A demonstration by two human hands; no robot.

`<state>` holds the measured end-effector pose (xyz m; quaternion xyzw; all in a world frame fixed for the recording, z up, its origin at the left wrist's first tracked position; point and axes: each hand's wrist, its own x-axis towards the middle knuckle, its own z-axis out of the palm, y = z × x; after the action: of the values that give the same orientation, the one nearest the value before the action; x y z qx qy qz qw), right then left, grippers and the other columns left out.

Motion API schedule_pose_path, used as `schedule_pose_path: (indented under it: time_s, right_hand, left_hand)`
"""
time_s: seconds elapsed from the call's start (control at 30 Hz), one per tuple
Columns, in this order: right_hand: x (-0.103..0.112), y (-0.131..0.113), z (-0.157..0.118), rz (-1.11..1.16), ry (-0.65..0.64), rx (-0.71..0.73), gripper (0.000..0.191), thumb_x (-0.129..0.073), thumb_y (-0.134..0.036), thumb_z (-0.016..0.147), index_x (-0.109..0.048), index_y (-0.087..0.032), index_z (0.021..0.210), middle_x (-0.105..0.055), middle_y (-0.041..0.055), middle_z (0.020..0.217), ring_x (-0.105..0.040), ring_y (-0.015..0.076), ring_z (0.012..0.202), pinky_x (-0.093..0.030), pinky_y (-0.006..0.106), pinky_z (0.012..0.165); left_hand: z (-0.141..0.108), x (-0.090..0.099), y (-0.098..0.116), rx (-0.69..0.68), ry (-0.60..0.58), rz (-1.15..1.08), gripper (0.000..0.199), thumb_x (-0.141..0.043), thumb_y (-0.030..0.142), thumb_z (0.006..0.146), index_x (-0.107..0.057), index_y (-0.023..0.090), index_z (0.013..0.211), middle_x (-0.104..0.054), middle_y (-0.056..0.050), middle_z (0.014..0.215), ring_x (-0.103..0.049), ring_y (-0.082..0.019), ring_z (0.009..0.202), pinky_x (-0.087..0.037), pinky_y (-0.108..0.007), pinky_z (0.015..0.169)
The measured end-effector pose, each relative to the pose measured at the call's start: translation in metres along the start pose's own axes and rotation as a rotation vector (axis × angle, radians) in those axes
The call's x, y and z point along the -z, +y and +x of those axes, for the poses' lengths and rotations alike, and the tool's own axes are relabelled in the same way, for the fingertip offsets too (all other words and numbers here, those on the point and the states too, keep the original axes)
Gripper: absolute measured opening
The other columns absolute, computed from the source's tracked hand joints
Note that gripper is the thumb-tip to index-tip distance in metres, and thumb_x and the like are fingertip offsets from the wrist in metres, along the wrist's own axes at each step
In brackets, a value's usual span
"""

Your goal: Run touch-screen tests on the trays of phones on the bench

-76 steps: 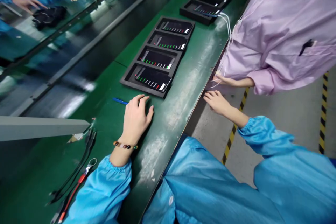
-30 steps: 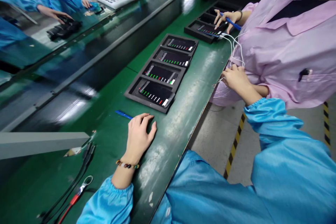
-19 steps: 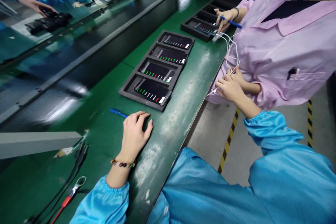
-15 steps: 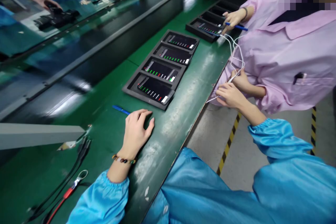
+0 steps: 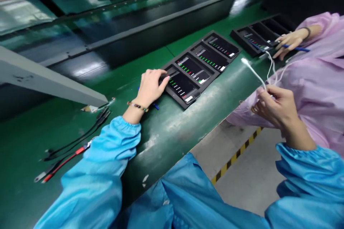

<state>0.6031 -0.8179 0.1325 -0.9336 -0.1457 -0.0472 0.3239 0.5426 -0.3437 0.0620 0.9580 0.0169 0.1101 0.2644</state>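
Observation:
My left hand (image 5: 152, 85) rests at the near left end of a black tray (image 5: 185, 105), fingertips on its edge beside the nearest phone (image 5: 182, 86). Its fingers are apart and nothing shows in them. Several phones with lit lists on their screens lie in the tray's compartments. Under my left hand a blue pen (image 5: 156, 106) is partly hidden. Over the bench's front edge at the right, my right hand (image 5: 278, 105) pinches a white cable (image 5: 254, 70), whose plug end points up and left toward the trays.
A person in pink at the right has a hand (image 5: 291, 41) with a blue pen near a second phone tray (image 5: 243, 44). Black and red cables (image 5: 77, 151) lie at left, below a grey post (image 5: 53, 78). A raised ledge runs behind the bench.
My left hand has moved forward from the bench top to the tray's edge. My right hand has lifted the white cable away from the other person's hand. The view has shifted.

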Motion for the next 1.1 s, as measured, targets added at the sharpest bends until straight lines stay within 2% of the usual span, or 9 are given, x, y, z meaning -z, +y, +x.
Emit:
schedule_pose_path:
  time_s: [0.13, 0.23, 0.4, 0.5, 0.63, 0.7, 0.8, 0.97, 1.1]
  right_hand:
    - [-0.029, -0.022, 0.022, 0.002, -0.160, 0.051, 0.061, -0.061, -0.077, 0.100, -0.047, -0.026, 0.070, -0.039, -0.0018, 0.065, -0.037, 0.0156, 0.060, -0.031, 0.036, 0.057]
    - [-0.065, -0.025, 0.026, 0.083, -0.176, 0.021, 0.058, -0.057, -0.078, 0.102, -0.062, -0.026, 0.076, -0.040, -0.0031, 0.063, -0.038, 0.0148, 0.058, -0.032, 0.034, 0.057]
    - [-0.102, -0.023, 0.017, 0.287, -0.192, -0.016, 0.047, -0.062, -0.070, 0.103, -0.078, -0.026, 0.111, -0.071, 0.0022, 0.084, -0.063, 0.0183, 0.073, -0.053, 0.035, 0.068]
    - [-0.106, -0.024, 0.021, 0.349, -0.257, -0.065, 0.048, -0.070, -0.068, 0.099, -0.074, -0.029, 0.126, -0.073, 0.0020, 0.088, -0.068, 0.0197, 0.076, -0.058, 0.036, 0.070]
    - [-0.109, -0.032, 0.030, 0.352, -0.185, -0.119, 0.041, -0.074, -0.068, 0.097, -0.067, -0.028, 0.096, -0.060, -0.0036, 0.066, -0.055, 0.0149, 0.056, -0.045, 0.030, 0.052]
    - [-0.111, -0.040, 0.031, 0.373, -0.174, -0.120, 0.042, -0.077, -0.067, 0.095, -0.063, -0.028, 0.091, -0.062, -0.0032, 0.066, -0.057, 0.0152, 0.056, -0.048, 0.030, 0.053]
    - [-0.112, -0.052, 0.028, 0.378, -0.213, -0.115, 0.038, -0.076, -0.065, 0.097, -0.072, -0.029, 0.109, -0.072, 0.0001, 0.076, -0.069, 0.0190, 0.067, -0.060, 0.035, 0.065]
    - [-0.113, -0.061, 0.021, 0.344, -0.205, -0.110, 0.037, -0.071, -0.059, 0.101, -0.075, -0.030, 0.123, -0.079, 0.0044, 0.097, -0.072, 0.0205, 0.077, -0.060, 0.036, 0.066]
    - [-0.117, -0.061, 0.010, 0.293, -0.136, -0.140, 0.038, -0.067, -0.060, 0.103, -0.077, -0.031, 0.126, -0.063, -0.0007, 0.075, -0.059, 0.0185, 0.063, -0.049, 0.034, 0.057]
  left_hand:
    - [0.040, -0.008, 0.001, -0.076, -0.142, -0.005, 0.048, -0.047, 0.052, 0.111, -0.073, 0.019, 0.133, -0.076, -0.016, 0.129, -0.061, -0.038, 0.123, -0.042, -0.059, 0.116]
    - [0.051, -0.005, -0.007, -0.191, -0.218, -0.064, 0.047, -0.046, 0.050, 0.112, -0.074, 0.021, 0.136, -0.075, -0.014, 0.133, -0.062, -0.034, 0.123, -0.044, -0.055, 0.116]
    - [0.052, 0.002, -0.029, -0.166, -0.181, -0.090, 0.039, -0.048, 0.041, 0.112, -0.075, 0.020, 0.129, -0.075, -0.013, 0.130, -0.061, -0.033, 0.124, -0.044, -0.057, 0.118]
    - [0.053, -0.002, -0.034, -0.176, -0.186, -0.128, 0.040, -0.056, 0.047, 0.109, -0.075, 0.020, 0.131, -0.068, -0.015, 0.145, -0.057, -0.036, 0.135, -0.043, -0.061, 0.121]
    - [0.052, -0.014, -0.028, -0.159, -0.219, -0.148, 0.054, -0.072, 0.060, 0.098, -0.074, 0.019, 0.133, -0.051, -0.018, 0.166, -0.045, -0.043, 0.152, -0.040, -0.067, 0.126]
    - [0.050, -0.017, -0.024, -0.143, -0.226, -0.149, 0.062, -0.077, 0.066, 0.092, -0.073, 0.019, 0.133, -0.048, -0.020, 0.169, -0.041, -0.046, 0.155, -0.040, -0.069, 0.126]
    - [0.047, -0.020, -0.018, -0.119, -0.201, -0.138, 0.064, -0.085, 0.062, 0.087, -0.072, 0.018, 0.131, -0.046, -0.021, 0.170, -0.041, -0.047, 0.155, -0.041, -0.070, 0.125]
    - [0.046, -0.021, -0.013, -0.066, -0.161, -0.138, 0.029, -0.069, 0.040, 0.102, -0.075, 0.018, 0.120, -0.053, -0.017, 0.166, -0.046, -0.042, 0.152, -0.045, -0.066, 0.122]
    - [0.045, -0.022, -0.013, -0.078, -0.170, -0.141, 0.053, -0.085, 0.055, 0.089, -0.074, 0.016, 0.123, -0.048, -0.020, 0.169, -0.041, -0.048, 0.155, -0.040, -0.069, 0.125]
